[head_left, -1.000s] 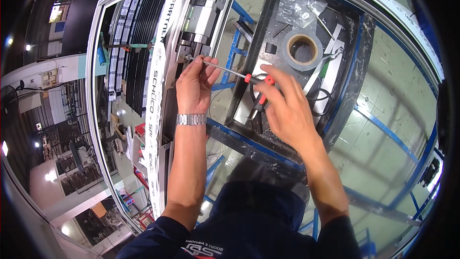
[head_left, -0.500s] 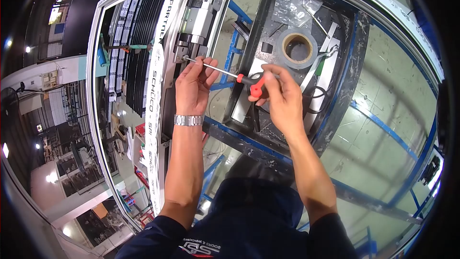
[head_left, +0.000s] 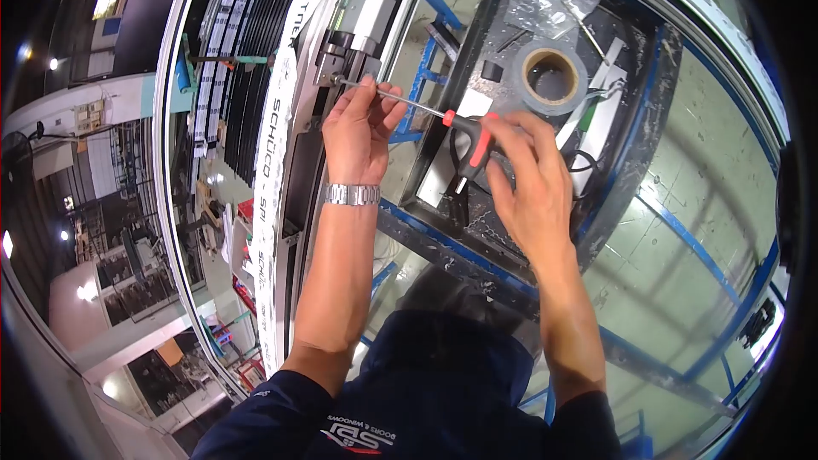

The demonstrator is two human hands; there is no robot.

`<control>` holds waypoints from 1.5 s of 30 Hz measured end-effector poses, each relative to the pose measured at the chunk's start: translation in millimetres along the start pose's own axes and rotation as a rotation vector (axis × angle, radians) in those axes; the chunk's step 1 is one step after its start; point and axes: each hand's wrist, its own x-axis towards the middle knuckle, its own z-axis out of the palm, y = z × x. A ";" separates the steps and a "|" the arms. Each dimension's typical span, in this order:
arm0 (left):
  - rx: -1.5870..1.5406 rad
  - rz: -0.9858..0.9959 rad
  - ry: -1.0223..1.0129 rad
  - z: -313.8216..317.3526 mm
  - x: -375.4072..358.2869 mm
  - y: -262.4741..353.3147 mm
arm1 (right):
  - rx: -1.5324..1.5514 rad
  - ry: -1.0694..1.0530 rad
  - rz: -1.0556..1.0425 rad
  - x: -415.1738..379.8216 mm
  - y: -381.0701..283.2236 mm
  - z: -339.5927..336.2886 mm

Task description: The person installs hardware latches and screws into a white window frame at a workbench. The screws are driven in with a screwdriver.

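A T-handle hex key with a red and black handle (head_left: 477, 140) spans the space between my hands. Its tip meets the metal hinge (head_left: 365, 30) on the frame profile. My left hand (head_left: 360, 132), with a watch on the wrist, pinches the thin shaft near the tip. Beside the handle, my right hand (head_left: 532, 179) has its fingers apart and curved, the fingertips at the handle's right edge. The hand does not wrap round the handle.
A black tray (head_left: 652, 94) below holds a tape roll (head_left: 550, 77), a clear plastic bag (head_left: 545, 8), metal strips and a black cable. The white-taped frame (head_left: 271, 145) rises at the left. Blue metal bars (head_left: 694, 238) cross at the right.
The handle has turned, and my right hand's fingers have opened from their grip on it. In the view, the hinge and my left hand sit slightly higher and further right.
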 end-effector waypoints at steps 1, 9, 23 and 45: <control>-0.012 -0.007 0.003 -1.1 -0.3 -0.9 | 0.018 -0.008 -0.045 -0.7 3.2 2.5; -0.074 -0.063 -0.307 -4.7 -13.2 -14.1 | 0.111 -0.127 0.061 4.9 4.8 6.0; -0.207 0.010 -0.317 -8.2 -13.2 -22.7 | 0.357 -0.130 -0.018 10.1 -1.3 7.0; -0.080 0.085 -0.147 0.6 -19.7 -30.3 | 0.225 -0.158 -0.174 3.3 28.6 16.3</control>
